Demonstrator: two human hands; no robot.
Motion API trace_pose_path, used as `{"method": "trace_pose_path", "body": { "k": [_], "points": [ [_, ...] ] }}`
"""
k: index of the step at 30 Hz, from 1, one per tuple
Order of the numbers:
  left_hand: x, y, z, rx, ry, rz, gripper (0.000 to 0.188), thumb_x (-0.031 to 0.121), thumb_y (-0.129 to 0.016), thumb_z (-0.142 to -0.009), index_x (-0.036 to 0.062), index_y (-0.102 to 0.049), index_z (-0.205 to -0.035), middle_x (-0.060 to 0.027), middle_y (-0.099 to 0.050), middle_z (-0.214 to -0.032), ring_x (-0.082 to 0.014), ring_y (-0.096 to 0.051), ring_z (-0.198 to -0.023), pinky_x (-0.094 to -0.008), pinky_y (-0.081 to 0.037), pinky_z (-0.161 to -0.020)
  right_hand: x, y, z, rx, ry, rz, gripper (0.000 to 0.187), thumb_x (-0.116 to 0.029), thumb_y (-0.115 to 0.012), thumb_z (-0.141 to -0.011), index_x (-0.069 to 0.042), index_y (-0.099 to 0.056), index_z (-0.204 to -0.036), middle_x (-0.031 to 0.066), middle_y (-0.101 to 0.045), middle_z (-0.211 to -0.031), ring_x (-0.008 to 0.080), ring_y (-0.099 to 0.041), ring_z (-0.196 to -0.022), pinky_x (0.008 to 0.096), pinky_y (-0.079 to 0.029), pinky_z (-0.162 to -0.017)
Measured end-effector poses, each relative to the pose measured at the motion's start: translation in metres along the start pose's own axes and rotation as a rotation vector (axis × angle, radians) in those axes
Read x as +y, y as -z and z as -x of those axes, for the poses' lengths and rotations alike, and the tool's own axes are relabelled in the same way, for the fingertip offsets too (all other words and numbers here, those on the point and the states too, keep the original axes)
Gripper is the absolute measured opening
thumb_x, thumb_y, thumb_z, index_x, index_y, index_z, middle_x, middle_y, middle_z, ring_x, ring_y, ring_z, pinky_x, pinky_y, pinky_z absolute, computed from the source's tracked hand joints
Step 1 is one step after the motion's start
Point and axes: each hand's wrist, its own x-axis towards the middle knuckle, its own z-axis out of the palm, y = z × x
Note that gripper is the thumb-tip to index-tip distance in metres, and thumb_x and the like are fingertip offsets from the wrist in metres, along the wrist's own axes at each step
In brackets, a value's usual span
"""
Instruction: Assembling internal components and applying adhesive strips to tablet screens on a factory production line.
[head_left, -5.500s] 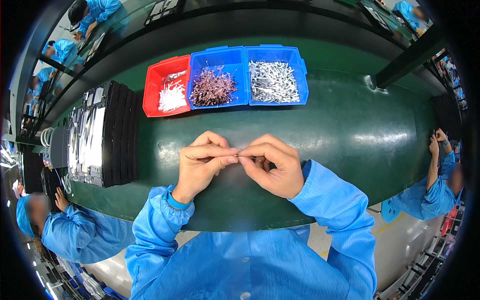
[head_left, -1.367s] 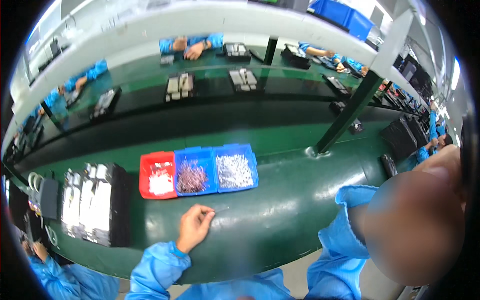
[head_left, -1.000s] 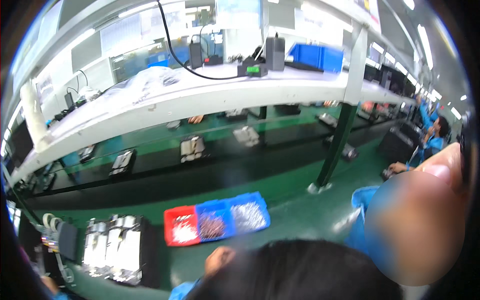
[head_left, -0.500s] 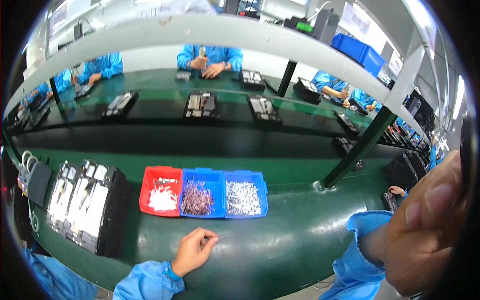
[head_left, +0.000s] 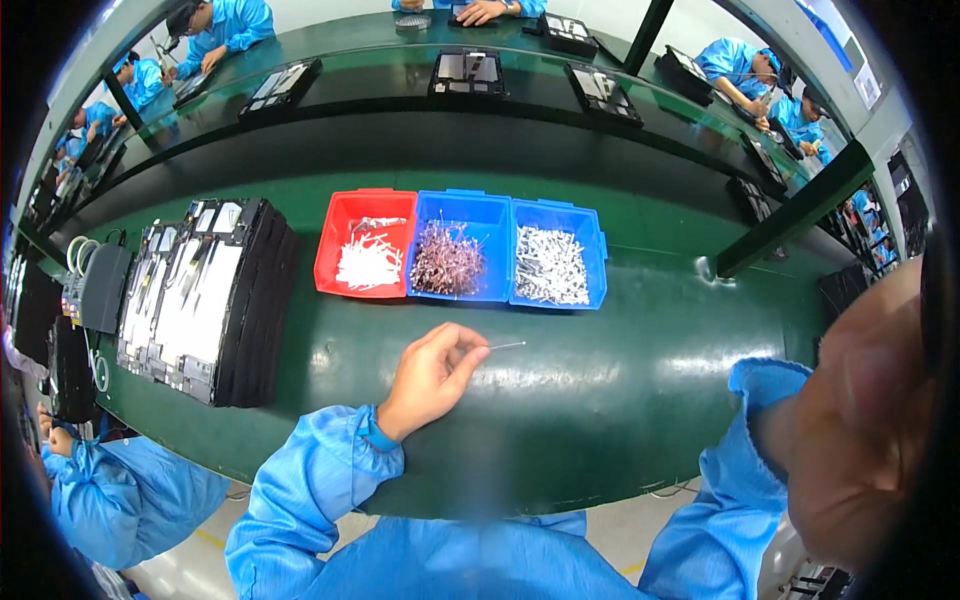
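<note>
Above the near part of the green table, my left hand (head_left: pixel 432 378) is closed in a pinch between thumb and forefinger. From the pinch sticks out a thin wire-like piece (head_left: pixel 508 346) with a small pale tip, pointing right. My right hand (head_left: pixel 855 430) is raised very close at the right rim, large and blurred; its fingers are partly cut off and anything in it is hidden. Beyond the left hand stand a red bin (head_left: pixel 330 272) with white strips, a blue bin (head_left: pixel 490 285) with brownish thin wired parts, and another blue bin (head_left: pixel 600 270) with small white-and-grey parts.
Stacked black units (head_left: pixel 262 320) with silvery faces stand on the left, beside a dark grey device (head_left: pixel 105 288) with cables. A dark post (head_left: pixel 800 210) rises on the right. Farther back, more units (head_left: pixel 468 74) lie on a long surface; blue-sleeved co-workers sit around.
My view has tipped downward, so the bins and table sit higher in the picture and my blue-clothed lap shows. My left hand still pinches the thin piece; my right hand stays at the right rim.
</note>
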Motion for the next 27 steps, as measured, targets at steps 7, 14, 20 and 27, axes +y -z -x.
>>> {"method": "trace_pose_path", "body": {
  "k": [7, 14, 20, 27],
  "points": [
    [0.003, 0.029, -0.008, -0.293, 0.347, 0.41, 0.015, 0.012, -0.065, -0.1, -0.0003, -0.061, -0.107, -0.0028, -0.063, -0.082, -0.0084, -0.062, -0.068, -0.023, -0.05, -0.052, -0.039, -0.094, 0.001, -0.088, -0.076, -0.067, 0.048, -0.036, -0.067, -0.096, 0.002, -0.063, -0.125, 0.0247, -0.067, -0.103, 0.0271, -0.067, -0.079, 0.0326, -0.056, -0.066],
    [-0.018, 0.05, -0.017, -0.321, 0.266, 0.688, 0.016, 0.016, -0.066, -0.101, 0.0014, -0.061, -0.104, -0.0022, -0.063, -0.085, -0.0093, -0.062, -0.071, -0.0258, -0.053, -0.062, 0.018, -0.071, 0.183, -0.816, -0.602, 0.348, 0.031, -0.015, -0.058, -0.098, 0.003, -0.066, -0.122, 0.0233, -0.061, -0.131, 0.0394, -0.059, -0.122, 0.0451, -0.046, -0.103],
    [-0.023, 0.048, -0.025, -0.382, 0.225, 0.594, 0.015, 0.016, -0.066, -0.101, 0.0015, -0.062, -0.104, -0.0026, -0.063, -0.085, -0.0093, -0.062, -0.073, -0.0261, -0.053, -0.064, -0.034, -0.119, 0.192, -1.141, -0.414, 0.634, 0.093, -0.047, -0.067, -0.089, 0.013, -0.03, -0.15, 0.0371, -0.023, -0.158, 0.0515, -0.023, -0.148, 0.0595, -0.018, -0.12],
    [-0.011, 0.046, -0.024, -0.377, 0.303, 0.503, 0.015, 0.015, -0.065, -0.101, 0.001, -0.062, -0.104, -0.0029, -0.064, -0.085, -0.0091, -0.062, -0.072, -0.0256, -0.052, -0.063, -0.13, -0.224, 0.214, -1.284, -0.25, -0.259, 0.099, -0.057, -0.065, -0.086, 0.018, -0.035, -0.143, 0.0387, -0.032, -0.152, 0.0519, -0.025, -0.147, 0.0583, -0.018, -0.122]
  ]
}}
